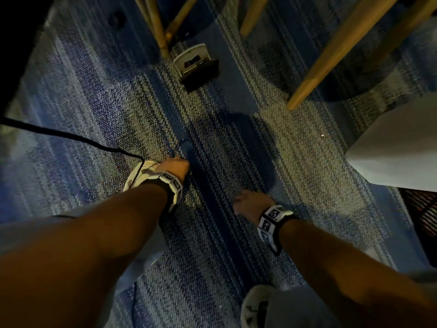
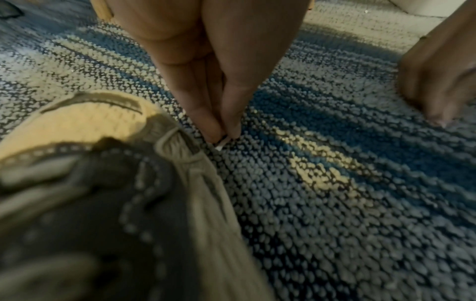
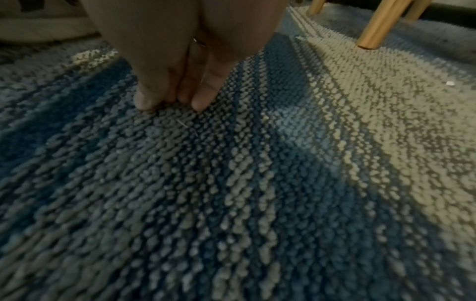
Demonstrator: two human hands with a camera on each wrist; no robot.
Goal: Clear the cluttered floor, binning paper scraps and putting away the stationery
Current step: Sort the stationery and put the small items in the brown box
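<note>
Both hands low, left hand pinching paper scrap.

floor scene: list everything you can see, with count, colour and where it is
blue and grey looped carpet: one, covers the whole floor
tiny white paper scrap: one, white, pinched at the left fingertips, beside the shoe
small white paper fleck: one, white, lying on pale carpet to the right
white and black floor socket box: one, lid open, set in the carpet ahead
light wooden furniture legs: several, tan, along the top
thin black cable: one, black, runs in from the left
white and grey trainer: one, under the left wrist
left hand: pinches the scrap
right hand: fingertips touch the carpet, holds nothing visible
</note>
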